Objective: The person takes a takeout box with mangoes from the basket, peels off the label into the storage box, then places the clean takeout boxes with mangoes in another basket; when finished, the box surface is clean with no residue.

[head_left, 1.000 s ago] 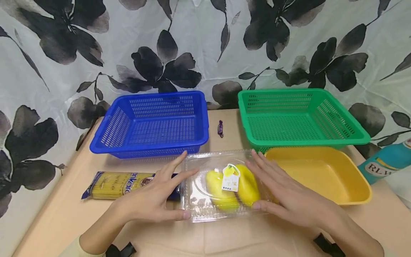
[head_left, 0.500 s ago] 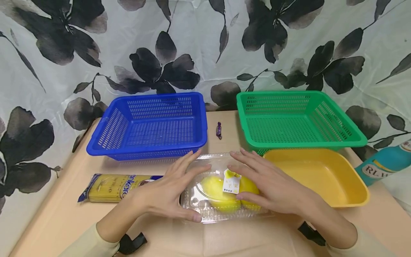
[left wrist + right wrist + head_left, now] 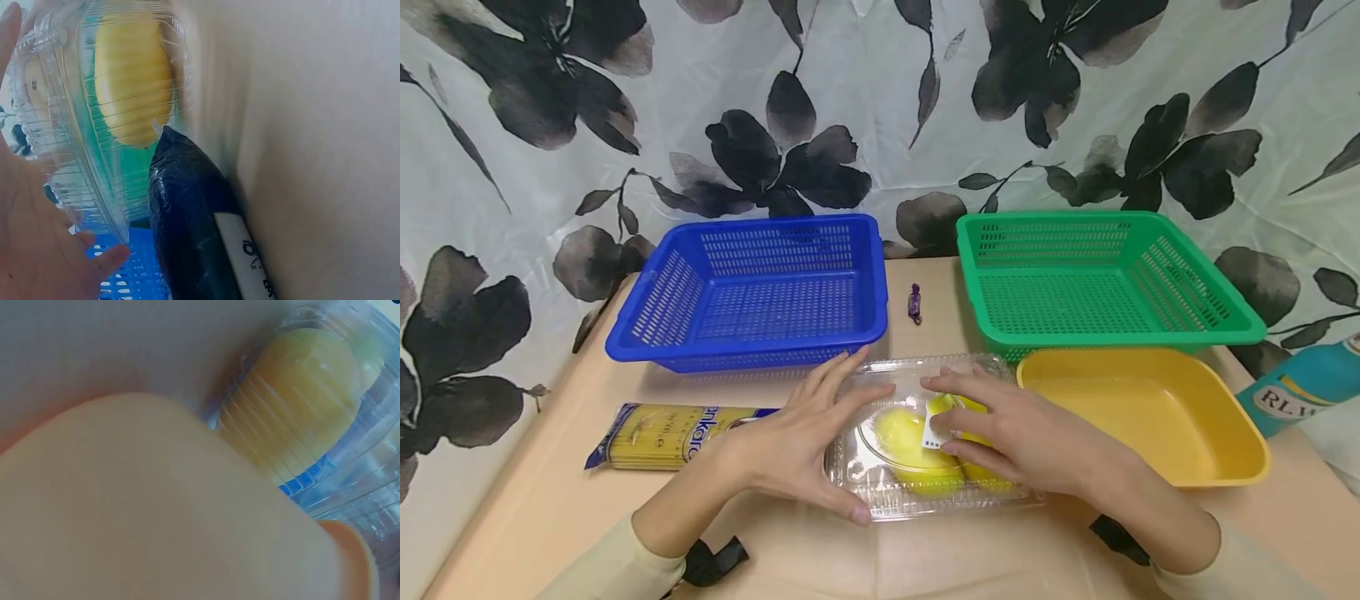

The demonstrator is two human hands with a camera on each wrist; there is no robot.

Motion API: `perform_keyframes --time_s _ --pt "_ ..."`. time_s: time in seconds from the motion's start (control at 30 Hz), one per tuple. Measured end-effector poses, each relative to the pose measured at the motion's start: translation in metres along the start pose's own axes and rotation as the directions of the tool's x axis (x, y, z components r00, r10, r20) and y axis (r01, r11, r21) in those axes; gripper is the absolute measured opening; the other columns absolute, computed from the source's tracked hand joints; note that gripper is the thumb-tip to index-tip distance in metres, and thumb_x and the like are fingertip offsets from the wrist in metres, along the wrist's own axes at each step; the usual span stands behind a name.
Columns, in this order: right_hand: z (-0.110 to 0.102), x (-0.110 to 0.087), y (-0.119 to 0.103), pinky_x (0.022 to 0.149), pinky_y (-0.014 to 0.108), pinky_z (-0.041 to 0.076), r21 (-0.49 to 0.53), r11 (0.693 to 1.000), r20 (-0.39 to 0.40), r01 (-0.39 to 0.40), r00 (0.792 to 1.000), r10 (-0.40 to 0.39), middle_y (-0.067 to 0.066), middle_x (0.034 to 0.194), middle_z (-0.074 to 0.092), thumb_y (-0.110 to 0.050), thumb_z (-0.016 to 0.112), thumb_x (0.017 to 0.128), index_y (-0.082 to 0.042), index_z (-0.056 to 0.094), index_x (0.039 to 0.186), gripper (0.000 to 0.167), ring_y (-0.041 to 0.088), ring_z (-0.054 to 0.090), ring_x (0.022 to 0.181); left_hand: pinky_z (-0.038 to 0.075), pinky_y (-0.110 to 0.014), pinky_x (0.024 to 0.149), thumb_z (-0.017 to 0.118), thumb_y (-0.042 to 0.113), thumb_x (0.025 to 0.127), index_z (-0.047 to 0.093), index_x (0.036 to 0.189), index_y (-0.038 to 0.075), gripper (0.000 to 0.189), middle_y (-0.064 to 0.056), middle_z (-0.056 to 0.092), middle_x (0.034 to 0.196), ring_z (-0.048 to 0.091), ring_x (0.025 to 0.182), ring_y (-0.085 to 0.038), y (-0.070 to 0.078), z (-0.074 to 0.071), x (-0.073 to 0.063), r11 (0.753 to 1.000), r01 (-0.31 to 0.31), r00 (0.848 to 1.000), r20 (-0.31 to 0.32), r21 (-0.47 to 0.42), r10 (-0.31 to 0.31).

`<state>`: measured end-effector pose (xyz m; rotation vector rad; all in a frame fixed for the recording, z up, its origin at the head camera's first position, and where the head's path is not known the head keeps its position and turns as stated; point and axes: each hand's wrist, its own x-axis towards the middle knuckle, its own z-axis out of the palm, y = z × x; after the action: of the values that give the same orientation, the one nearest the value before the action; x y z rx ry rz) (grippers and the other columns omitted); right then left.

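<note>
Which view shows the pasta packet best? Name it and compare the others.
The head view: the pasta packet lies left of the clear box, its right end hidden by the left hand. The left wrist view shows only its dark end; the right wrist view shows none.

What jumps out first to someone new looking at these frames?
Both hands, left hand and right hand, rest on a clear clamshell box of yellow fruit at the table's front centre. Behind it stand a blue basket and a green basket, with a yellow tub at right.

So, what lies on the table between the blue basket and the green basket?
Head view: only a small purple wrapped candy lies between the blue mesh basket and the green one.
</note>
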<state>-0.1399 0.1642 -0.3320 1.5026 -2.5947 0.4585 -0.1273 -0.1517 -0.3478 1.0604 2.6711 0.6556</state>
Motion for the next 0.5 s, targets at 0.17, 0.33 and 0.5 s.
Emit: perform_keyframes --time_s 0.17,0.33,0.5 --pt "0.0002 -0.0001 -0.0030 0.110 0.053 0.045 -0.004 1.000 0.034 0.019 0.999 -0.019 0.000 0.150 0.055 -0.023 0.074 0.096 -0.025 0.070 0.112 0.017 0.023 0.052 0.140 0.032 -0.064 0.115 0.078 0.082 0.063 0.017 0.165 0.033 0.129 0.002 -0.013 0.172 0.000 0.158 -0.028 -0.0009 -0.0009 -0.0016 0.999 0.029 1.000 -0.004 -0.024 -0.029" --pt "0.0009 0.0009 -0.0069 0.115 0.054 0.039 -0.021 1.000 0.079 -0.013 0.997 0.015 -0.003 0.152 0.052 -0.025 0.071 0.098 -0.026 0.067 0.110 0.012 0.020 0.048 0.143 0.034 -0.063 0.115 0.081 0.078 0.064 0.013 0.166 0.029 0.133 -0.003 -0.012 0.172 0.001 0.158 -0.031 -0.0027 -0.0019 -0.0046 0.997 0.042 0.999 0.004 -0.062 -0.042" --pt "0.0001 0.0015 -0.0084 0.115 0.053 0.036 -0.024 0.998 0.091 -0.055 0.994 0.057 -0.004 0.150 0.055 -0.023 0.072 0.098 -0.024 0.067 0.108 0.011 0.016 0.048 0.142 0.037 -0.064 0.112 0.079 0.080 0.064 0.010 0.166 0.029 0.134 -0.008 -0.013 0.172 0.005 0.157 -0.037 -0.0032 -0.0020 -0.0046 0.994 0.073 0.997 0.024 -0.079 -0.071"
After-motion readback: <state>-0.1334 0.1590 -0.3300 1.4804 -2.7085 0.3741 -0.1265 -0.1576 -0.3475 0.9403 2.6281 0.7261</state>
